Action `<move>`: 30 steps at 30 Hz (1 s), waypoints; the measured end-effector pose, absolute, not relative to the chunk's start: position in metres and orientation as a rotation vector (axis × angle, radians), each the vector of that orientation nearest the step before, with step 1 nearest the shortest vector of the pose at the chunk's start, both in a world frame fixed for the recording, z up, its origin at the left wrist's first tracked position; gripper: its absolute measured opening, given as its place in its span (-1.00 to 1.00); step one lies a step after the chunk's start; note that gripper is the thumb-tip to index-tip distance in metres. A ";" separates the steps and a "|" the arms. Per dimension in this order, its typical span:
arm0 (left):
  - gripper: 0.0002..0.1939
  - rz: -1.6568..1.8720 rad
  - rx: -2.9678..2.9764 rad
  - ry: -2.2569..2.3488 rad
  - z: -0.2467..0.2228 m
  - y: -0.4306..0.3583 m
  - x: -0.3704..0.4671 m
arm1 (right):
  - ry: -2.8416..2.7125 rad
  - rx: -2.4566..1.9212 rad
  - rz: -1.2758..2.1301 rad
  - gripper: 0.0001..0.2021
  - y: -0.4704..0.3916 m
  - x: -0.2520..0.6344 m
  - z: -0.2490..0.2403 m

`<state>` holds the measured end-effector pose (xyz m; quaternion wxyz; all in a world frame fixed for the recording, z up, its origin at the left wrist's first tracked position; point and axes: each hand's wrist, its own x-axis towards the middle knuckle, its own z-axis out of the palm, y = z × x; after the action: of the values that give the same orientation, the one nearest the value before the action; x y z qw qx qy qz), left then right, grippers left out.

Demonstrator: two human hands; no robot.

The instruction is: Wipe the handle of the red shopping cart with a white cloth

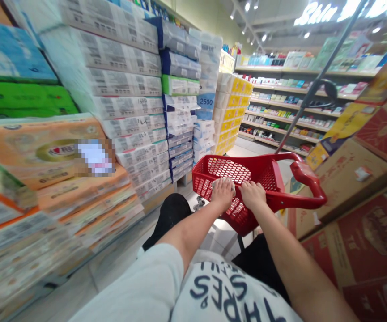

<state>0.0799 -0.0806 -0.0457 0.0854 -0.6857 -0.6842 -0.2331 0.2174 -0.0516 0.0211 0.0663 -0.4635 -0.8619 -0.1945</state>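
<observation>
In front of me stands a red plastic shopping cart (274,179) with a perforated basket, turned sideways, its handle on the right. My left hand (223,193) presses on the basket's near rim, fingers curled over a pale, crumpled, cloth-like piece (233,189) that shows at its edges. Just to the right, my right hand (253,195) grips the same rim, fingers bent over it. The two hands are close together but apart. The inside of the basket is partly hidden behind the near wall and my hands.
Tall stacks of wrapped paper packs (136,107) line the left side, with orange tissue packs (89,192) nearer. Cardboard cartons (350,179) crowd the right. A slanted metal pole (310,94) rises behind the cart. Stocked shelves (290,94) stand at the back.
</observation>
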 end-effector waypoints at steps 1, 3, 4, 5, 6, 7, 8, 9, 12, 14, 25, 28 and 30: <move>-0.46 -0.689 -2.090 -1.993 -0.044 -0.081 0.079 | -2.598 -1.403 -0.579 -0.57 -0.051 0.217 0.021; -0.48 -0.683 -2.139 -1.931 -0.041 -0.082 0.078 | -2.593 -1.409 -0.573 -0.57 -0.051 0.217 0.020; -0.49 -0.693 -2.111 -1.957 -0.039 -0.084 0.077 | -2.590 -1.407 -0.576 -0.57 -0.050 0.217 0.019; -0.49 -0.703 -2.057 -2.014 -0.038 -0.085 0.077 | -2.584 -1.403 -0.583 -0.57 -0.050 0.217 0.018; -0.49 -0.708 -2.000 -2.076 -0.037 -0.086 0.077 | -2.577 -1.397 -0.593 -0.57 -0.049 0.217 0.017; -0.48 -0.702 -1.968 -2.115 -0.036 -0.087 0.077 | -2.570 -1.390 -0.603 -0.58 -0.048 0.217 0.016; -0.47 -0.685 -1.979 -2.110 -0.035 -0.087 0.077 | -2.563 -1.382 -0.610 -0.58 -0.048 0.217 0.015; -0.46 -0.665 -2.027 -2.059 -0.035 -0.088 0.078 | -2.557 -1.375 -0.614 -0.60 -0.048 0.217 0.015; -0.46 -0.651 -2.114 -1.927 -0.037 -0.087 0.079 | -2.541 -1.357 -0.623 -0.61 -0.047 0.218 0.013; -0.47 -0.684 -2.009 -2.034 -0.038 -0.086 0.078 | -2.531 -1.347 -0.634 -0.60 -0.047 0.218 0.013; -0.47 -0.569 -1.981 -2.081 -0.035 -0.085 0.080 | -2.527 -1.314 -0.667 -0.61 -0.048 0.218 0.012; -0.42 -0.565 -2.010 -2.059 -0.036 -0.085 0.079 | -2.525 -1.313 -0.677 -0.62 -0.048 0.218 0.011; -0.43 -0.596 -2.025 -2.031 -0.036 -0.085 0.076 | -2.524 -1.315 -0.677 -0.61 -0.048 0.218 0.011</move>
<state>0.0761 -0.0852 -0.0364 0.1058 -0.6874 -0.6894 -0.2024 0.2176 -0.0484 0.0108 0.1079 -0.4470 -0.8577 -0.2300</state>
